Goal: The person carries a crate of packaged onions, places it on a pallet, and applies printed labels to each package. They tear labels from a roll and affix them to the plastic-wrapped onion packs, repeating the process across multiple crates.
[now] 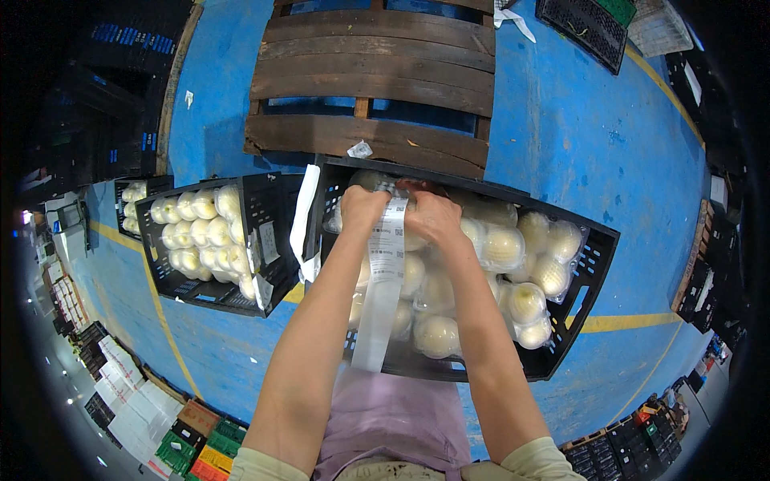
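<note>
A black plastic crate (571, 337) in front of me holds many pale round fruits or vegetables in clear plastic packs (502, 246). Both hands meet over its far side. My left hand (363, 207) grips the upper end of a strip of printed labels (385, 258), which hangs down across the packs and over the near rim. Close beside it, my right hand (434, 215) has bent fingers at the strip's top edge and a clear pack; its fingertips are partly hidden, so its hold is unclear. White paper (304, 210) hangs on the crate's left end.
A wooden pallet (373, 66) lies just beyond the crate, with a crumpled label (360, 150) on it. Another black crate of similar packs (198, 234) stands at left. Dark stacked crates (114, 114) line the far left; an empty black crate (583, 30) is at upper right.
</note>
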`<state>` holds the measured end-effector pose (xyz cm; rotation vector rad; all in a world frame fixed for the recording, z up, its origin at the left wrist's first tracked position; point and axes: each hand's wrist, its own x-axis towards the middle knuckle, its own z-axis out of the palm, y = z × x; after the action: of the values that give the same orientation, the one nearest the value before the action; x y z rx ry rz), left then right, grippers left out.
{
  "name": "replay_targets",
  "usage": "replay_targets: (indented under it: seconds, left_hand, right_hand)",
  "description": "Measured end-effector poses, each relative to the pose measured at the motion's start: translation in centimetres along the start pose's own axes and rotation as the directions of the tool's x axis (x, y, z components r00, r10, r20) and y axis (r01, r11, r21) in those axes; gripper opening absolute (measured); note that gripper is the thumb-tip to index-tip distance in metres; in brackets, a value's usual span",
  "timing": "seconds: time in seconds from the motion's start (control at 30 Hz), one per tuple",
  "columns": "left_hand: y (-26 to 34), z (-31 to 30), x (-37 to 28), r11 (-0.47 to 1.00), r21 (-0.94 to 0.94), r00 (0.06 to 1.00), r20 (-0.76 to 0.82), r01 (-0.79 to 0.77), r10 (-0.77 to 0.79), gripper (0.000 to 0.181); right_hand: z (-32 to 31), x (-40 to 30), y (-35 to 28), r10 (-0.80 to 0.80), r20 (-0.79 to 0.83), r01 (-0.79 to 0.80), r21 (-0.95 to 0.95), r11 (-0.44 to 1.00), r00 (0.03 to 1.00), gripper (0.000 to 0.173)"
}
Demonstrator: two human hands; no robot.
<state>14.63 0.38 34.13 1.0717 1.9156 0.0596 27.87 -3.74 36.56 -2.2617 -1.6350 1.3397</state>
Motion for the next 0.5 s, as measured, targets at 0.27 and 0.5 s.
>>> replay_targets:
  seconds: [0.27, 0.5]
  left_hand:
    - [-0.3, 0.0, -0.3, 1.0, -0.007, 0.999, -0.016, -0.029, 0.029, 0.031]
    - [-1.9, 0.6, -1.0, 0.97, -0.189, 0.985, -0.106, -0.154, 0.136, 0.029]
  right_hand:
    - [-0.1, 0.0, 0.0, -0.001, -0.002, 0.001, 0.01, 1.0, 1.0, 0.058]
    - [0.0, 0.0, 0.2, 0.005, -0.003, -0.005, 0.019, 1.0, 1.0, 0.059]
